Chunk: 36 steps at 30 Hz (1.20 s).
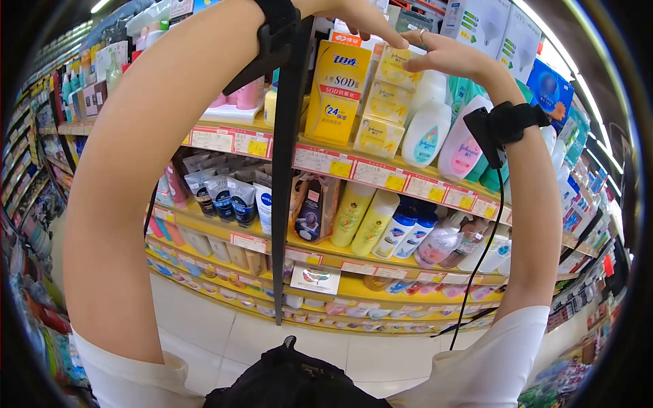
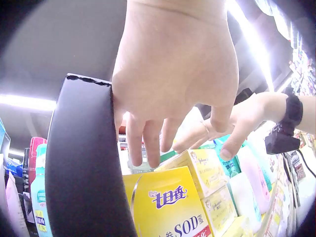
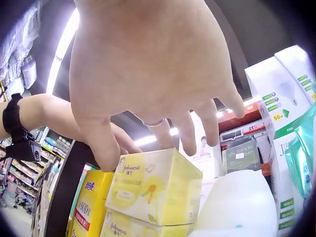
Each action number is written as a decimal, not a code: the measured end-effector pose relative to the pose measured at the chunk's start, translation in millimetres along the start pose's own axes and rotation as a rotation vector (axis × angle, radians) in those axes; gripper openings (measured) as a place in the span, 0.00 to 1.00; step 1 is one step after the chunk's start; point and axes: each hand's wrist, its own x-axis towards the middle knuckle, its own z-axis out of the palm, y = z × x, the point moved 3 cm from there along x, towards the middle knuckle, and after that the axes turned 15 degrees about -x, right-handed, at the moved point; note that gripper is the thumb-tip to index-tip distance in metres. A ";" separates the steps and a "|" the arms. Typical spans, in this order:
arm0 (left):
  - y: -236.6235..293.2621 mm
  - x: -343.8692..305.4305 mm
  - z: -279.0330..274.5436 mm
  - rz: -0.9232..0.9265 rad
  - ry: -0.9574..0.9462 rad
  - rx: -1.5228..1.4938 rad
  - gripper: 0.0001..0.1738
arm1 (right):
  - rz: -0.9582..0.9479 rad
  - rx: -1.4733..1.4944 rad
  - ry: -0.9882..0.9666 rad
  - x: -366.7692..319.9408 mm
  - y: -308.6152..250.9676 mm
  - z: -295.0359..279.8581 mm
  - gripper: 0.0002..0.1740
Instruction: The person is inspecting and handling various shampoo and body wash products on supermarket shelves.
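keeping the top box (image 1: 394, 70) level is best done with even pressure, since it is stacked on two lower boxes (image 1: 388, 101) beside the yellow box (image 1: 338, 92). the right hand (image 3: 148, 64) is spread open, its thumb placed by the top edge; firm contact cannot be confirmed. the left hand (image 2: 175, 64) is opened above the yellow box, nothing gripped. the nearby bottle (image 1: 425, 136) should not be bumped.

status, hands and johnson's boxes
Left hand open, over yellow SOD box. Right hand open, at top Johnson's box, contact unclear. Black post beside left hand.
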 end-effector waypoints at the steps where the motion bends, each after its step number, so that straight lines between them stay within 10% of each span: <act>1: 1.0 -0.5 -0.5 0.065 0.009 -0.046 0.36 | -0.001 0.004 0.001 0.6 -0.9 1.7 0.38; 10: 9.9 -18.0 0.4 0.032 0.265 0.544 0.23 | -0.088 -0.148 0.269 3.4 -28.0 -1.8 0.31; 36: -1.0 -64.4 15.0 0.174 0.280 0.588 0.30 | -0.198 -0.225 0.515 -3.6 -69.8 21.1 0.33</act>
